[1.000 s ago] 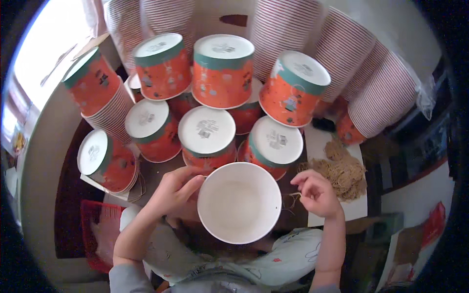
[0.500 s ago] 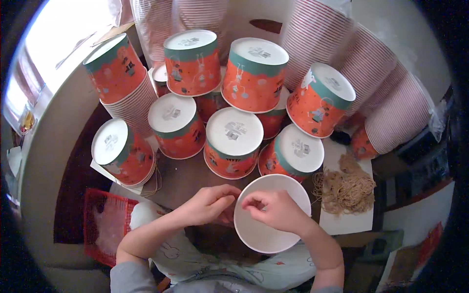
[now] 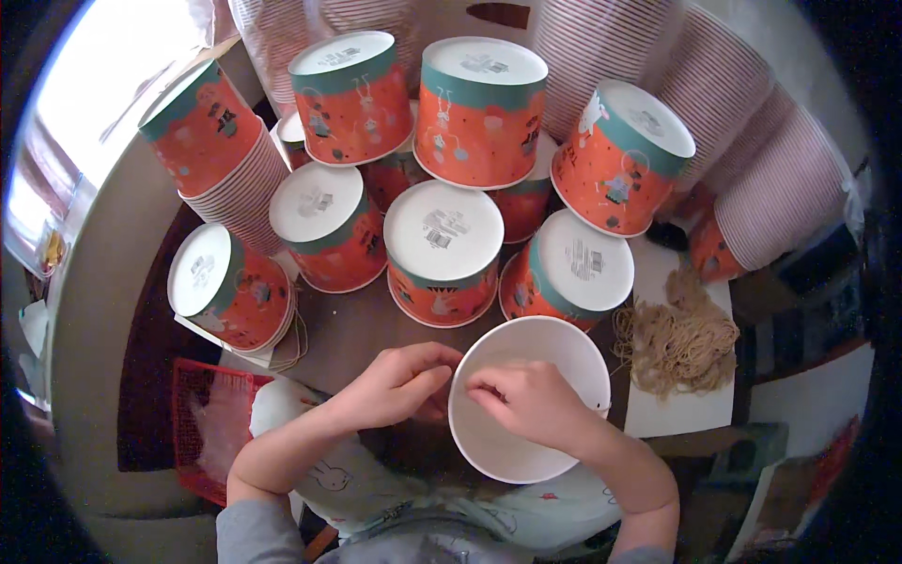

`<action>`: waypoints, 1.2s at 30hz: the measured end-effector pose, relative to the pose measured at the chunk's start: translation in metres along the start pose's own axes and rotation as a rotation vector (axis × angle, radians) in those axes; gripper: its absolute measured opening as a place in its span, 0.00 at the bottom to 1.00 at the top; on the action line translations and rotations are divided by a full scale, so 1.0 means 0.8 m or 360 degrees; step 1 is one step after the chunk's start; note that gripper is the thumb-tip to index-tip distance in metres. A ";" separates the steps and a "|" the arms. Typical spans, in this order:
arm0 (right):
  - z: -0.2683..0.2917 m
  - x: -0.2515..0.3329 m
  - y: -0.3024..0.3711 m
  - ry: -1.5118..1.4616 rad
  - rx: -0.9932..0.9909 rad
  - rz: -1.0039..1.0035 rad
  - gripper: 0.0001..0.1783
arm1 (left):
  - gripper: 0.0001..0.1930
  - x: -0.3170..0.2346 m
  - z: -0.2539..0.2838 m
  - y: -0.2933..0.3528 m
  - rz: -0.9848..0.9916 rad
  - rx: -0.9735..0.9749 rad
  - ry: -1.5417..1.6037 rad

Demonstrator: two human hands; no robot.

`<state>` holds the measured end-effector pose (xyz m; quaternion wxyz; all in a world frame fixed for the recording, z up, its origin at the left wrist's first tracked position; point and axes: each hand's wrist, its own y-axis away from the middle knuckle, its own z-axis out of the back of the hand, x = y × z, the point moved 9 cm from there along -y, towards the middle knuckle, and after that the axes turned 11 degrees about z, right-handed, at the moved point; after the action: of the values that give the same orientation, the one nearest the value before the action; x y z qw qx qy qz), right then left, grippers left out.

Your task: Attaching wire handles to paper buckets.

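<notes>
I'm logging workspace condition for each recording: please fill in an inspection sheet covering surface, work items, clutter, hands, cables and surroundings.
Surface: brown tabletop, largely covered by upside-down orange buckets.
Work items: white-lined bucket, open end facing the camera, before the person; tan string pile on a white board to the right.
Clutter: small dark object beyond the string; red basket at lower left.
Hands: left hand at the bucket's left rim, grip unclear; right hand over its opening, fingers curled, anything pinched hidden.
Cables: nothing seen.
Surroundings: tall nested bucket stacks behind; bright window at upper left.
</notes>
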<state>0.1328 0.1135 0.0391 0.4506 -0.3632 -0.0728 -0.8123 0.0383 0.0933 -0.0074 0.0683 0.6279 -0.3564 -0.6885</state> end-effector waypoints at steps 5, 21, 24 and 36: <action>-0.002 0.004 -0.003 0.0114 0.0009 0.0024 0.05 | 0.14 -0.001 0.000 0.001 -0.0064 -0.0034 0.0031; -0.005 0.006 -0.004 0.0131 -0.0015 0.0067 0.05 | 0.19 -0.012 0.007 0.008 -0.0317 -0.0156 -0.0346; -0.005 0.008 -0.005 0.0120 -0.0008 0.0080 0.05 | 0.19 -0.014 0.006 0.011 -0.0309 -0.0153 -0.0349; -0.005 0.009 -0.005 0.0009 -0.0017 0.0096 0.07 | 0.20 -0.016 0.006 0.012 -0.0367 -0.0173 -0.0442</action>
<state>0.1251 0.1090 0.0415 0.4730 -0.3653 -0.0561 -0.7998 0.0334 0.0951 0.0079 -0.0272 0.5589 -0.2503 -0.7901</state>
